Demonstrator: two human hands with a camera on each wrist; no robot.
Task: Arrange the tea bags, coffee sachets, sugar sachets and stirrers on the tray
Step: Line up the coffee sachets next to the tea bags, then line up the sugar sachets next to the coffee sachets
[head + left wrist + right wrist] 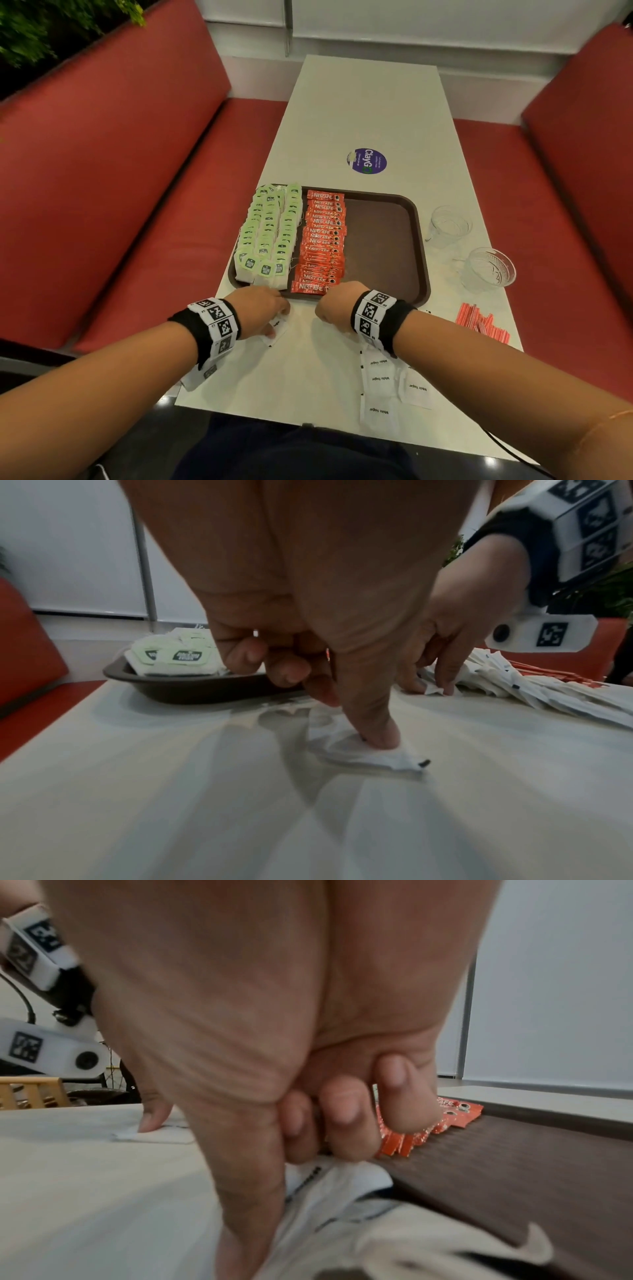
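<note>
The brown tray [387, 240] holds green-tagged tea bags [270, 229] in columns at its left and red coffee sachets [322, 243] in a row beside them; its right part is bare. Just in front of the tray, my left hand [263, 308] [349, 718] pinches one white sugar sachet [278, 328] [366, 756] against the table, thumb on top and the other fingers curled. My right hand [337, 301] [301, 1164] curls round white sugar sachets [329, 1180] at the tray's front rim. More sugar sachets [380, 387] lie under my right forearm. Red-and-white stirrers [479, 323] lie at the right.
Two clear glass cups [448, 224] [488, 269] stand on the white table [370, 113] right of the tray. A round purple sticker [367, 161] is beyond the tray. Red bench seats [137, 205] flank both long sides of the table.
</note>
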